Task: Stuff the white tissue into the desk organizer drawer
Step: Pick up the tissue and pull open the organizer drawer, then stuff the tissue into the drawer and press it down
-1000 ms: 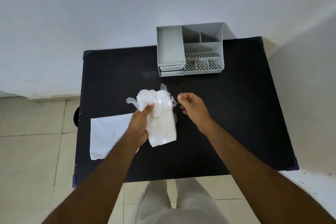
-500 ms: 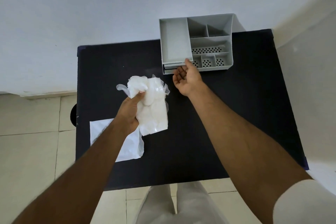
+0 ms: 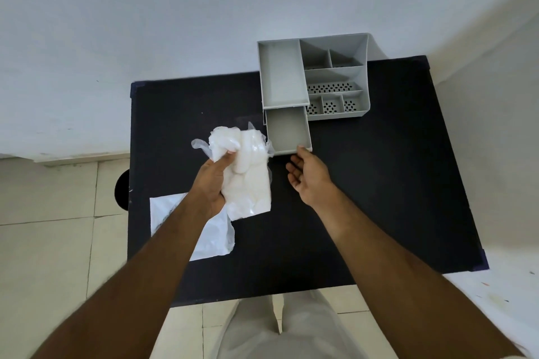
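White tissue (image 3: 248, 172), a crumpled wad partly in clear plastic wrap, is clamped in my left hand (image 3: 211, 188) above the black table (image 3: 379, 183), its long axis running from me toward the wall. Just right of it the grey plastic desk organizer (image 3: 335, 79) has its grey drawer (image 3: 287, 130) pulled out, with nothing inside. My right hand (image 3: 310, 178) is loosely spread, one fingertip touching the drawer's front edge. My left forearm partly hides a flat white sheet (image 3: 175, 210).
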